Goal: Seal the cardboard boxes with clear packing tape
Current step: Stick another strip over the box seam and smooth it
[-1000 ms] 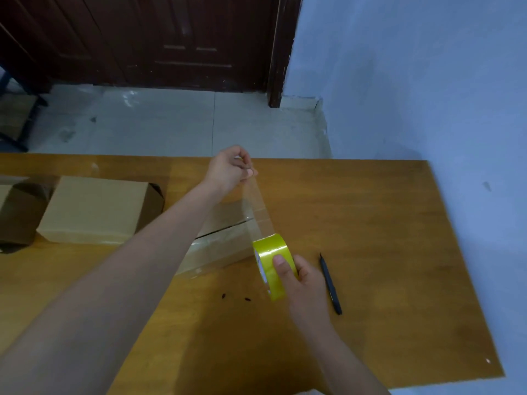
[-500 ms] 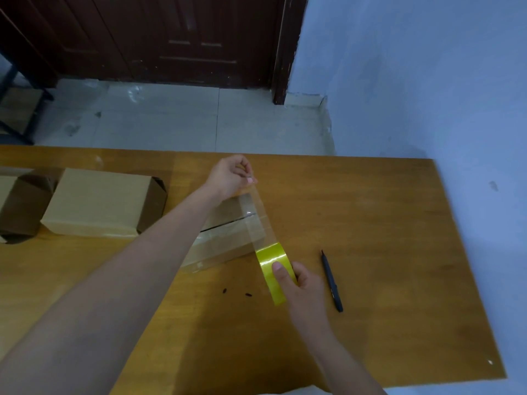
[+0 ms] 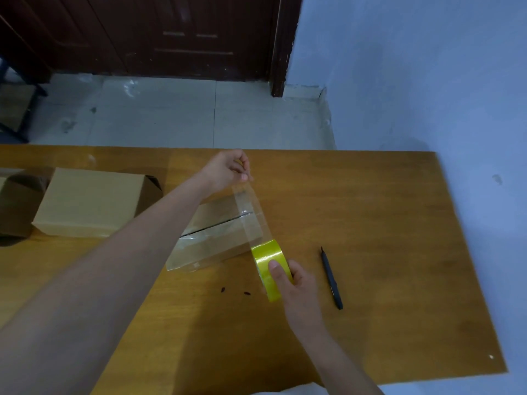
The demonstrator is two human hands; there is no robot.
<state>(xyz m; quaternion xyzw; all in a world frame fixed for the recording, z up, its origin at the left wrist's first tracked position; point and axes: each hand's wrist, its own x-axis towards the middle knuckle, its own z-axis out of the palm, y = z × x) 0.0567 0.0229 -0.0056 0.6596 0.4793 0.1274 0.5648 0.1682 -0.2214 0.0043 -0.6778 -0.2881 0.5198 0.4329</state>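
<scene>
A small cardboard box [image 3: 216, 238] lies on the wooden table [image 3: 385, 238], its top seam showing under earlier clear tape. My right hand [image 3: 296, 286] grips the yellow-looking roll of packing tape [image 3: 268, 260] just right of the box. A clear strip of tape [image 3: 252, 212] runs from the roll up to my left hand [image 3: 228, 169], which pinches its free end above the box's far side. The strip hangs over the box's right end; whether it touches the box I cannot tell.
Two more cardboard boxes sit at the left: a closed one [image 3: 88, 201] and an open-flapped one [image 3: 17, 201] at the frame edge. A dark pen-like cutter [image 3: 332, 279] lies right of the roll. Two small dark specks [image 3: 233, 291] lie near the front.
My left hand first dropped toward the box with the tape end, then held. The roll and my right hand stayed almost in place. The camera tilted a little.
</scene>
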